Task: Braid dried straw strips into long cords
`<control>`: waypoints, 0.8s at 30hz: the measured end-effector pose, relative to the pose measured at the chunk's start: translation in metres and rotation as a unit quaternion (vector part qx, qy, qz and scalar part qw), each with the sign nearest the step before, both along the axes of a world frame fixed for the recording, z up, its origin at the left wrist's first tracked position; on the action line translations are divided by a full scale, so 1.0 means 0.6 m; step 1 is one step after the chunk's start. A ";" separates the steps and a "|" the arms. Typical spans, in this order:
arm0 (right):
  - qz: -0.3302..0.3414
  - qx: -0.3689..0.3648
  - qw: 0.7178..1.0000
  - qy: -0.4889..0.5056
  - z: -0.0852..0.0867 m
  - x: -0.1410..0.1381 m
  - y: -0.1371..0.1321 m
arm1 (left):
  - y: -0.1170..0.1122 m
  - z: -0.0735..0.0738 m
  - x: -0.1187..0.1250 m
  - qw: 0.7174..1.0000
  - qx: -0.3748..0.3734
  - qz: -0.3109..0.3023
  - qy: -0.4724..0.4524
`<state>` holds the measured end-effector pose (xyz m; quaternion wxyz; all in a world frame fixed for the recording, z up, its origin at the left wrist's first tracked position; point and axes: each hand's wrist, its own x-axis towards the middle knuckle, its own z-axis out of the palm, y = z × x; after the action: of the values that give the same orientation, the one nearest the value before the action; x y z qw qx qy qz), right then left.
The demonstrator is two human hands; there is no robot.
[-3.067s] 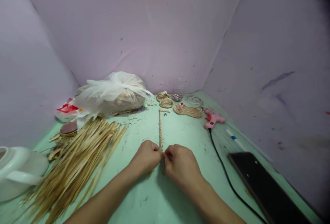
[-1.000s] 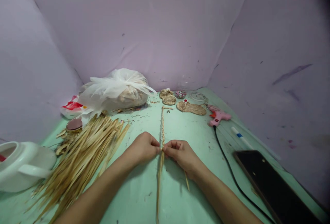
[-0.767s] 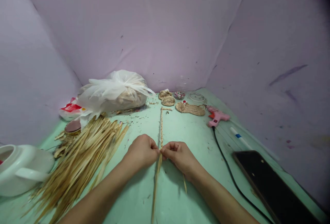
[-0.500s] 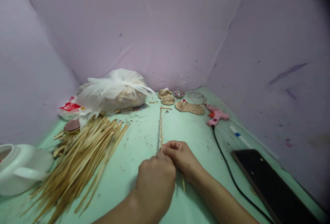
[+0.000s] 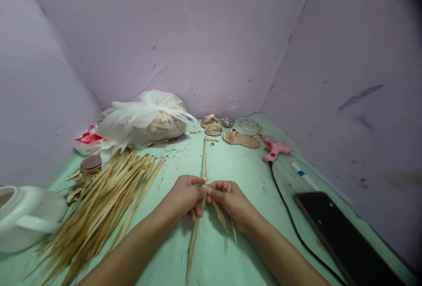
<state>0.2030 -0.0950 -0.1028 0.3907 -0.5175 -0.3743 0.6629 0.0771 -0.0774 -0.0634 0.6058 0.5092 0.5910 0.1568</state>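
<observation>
A thin braid [image 5: 205, 159] of dried leaf strips runs from the far middle of the green table towards me. At its near end my right hand [image 5: 227, 196] is closed, thumb and fingers pinching the braid and its loose strips. My left hand [image 5: 188, 196] meets it from the other side, thumb and forefinger closed on a leaf strip [image 5: 193, 244] that hangs down towards me. Two more strip ends [image 5: 220, 216] stick out below my right hand. The fingertips partly hide where the strips cross.
Left lie a pile of dried leaf strips [image 5: 108, 202], a white pot [image 5: 29, 220] and a tied plastic bag [image 5: 148, 117]. Behind are coiled woven pieces [image 5: 213, 129] and a sole-shaped woven piece [image 5: 242, 139]. A pink glue gun [image 5: 275, 147], its cord and a phone [image 5: 343, 237] lie right.
My left hand has turned from a fist in front of my right hand and shifted up and left, uncovering the hanging strips. My right hand keeps its pinch in nearly the same place.
</observation>
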 end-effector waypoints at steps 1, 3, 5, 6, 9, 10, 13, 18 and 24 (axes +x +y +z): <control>0.005 0.004 1.000 0.008 0.000 0.001 0.001 | 0.003 -0.009 0.000 0.998 -0.046 -0.011 -0.051; 0.029 0.016 0.999 -0.001 -0.001 0.003 0.004 | 0.006 -0.022 0.001 0.993 -0.064 -0.031 -0.091; 0.059 0.040 0.996 -0.052 -0.003 0.008 0.007 | 0.007 -0.028 0.002 0.997 -0.039 -0.045 -0.052; 0.074 0.061 0.991 -0.093 -0.004 0.010 0.008 | 0.007 -0.029 0.002 0.998 -0.021 -0.052 -0.014; 0.099 0.160 0.946 -0.264 -0.004 0.016 0.003 | 0.010 -0.036 0.005 0.988 0.080 -0.071 0.112; 0.104 0.194 0.919 -0.328 -0.002 0.016 -0.001 | 0.010 -0.041 0.005 0.978 0.129 -0.075 0.146; 0.110 0.261 0.830 -0.480 0.006 0.013 -0.014 | 0.010 -0.058 0.007 0.948 0.239 -0.087 0.192; 0.077 0.245 0.760 -0.598 0.023 0.001 -0.029 | 0.007 -0.076 0.008 0.966 0.205 -0.061 0.148; 0.049 0.218 0.771 -0.596 0.035 -0.012 -0.050 | -0.003 -0.034 0.019 0.999 0.037 0.017 0.011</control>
<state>0.1957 -0.1252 -0.0819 0.1585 -0.6904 -0.6918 0.1405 0.0883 -0.0790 -0.0840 0.5773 0.5226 0.6001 0.1833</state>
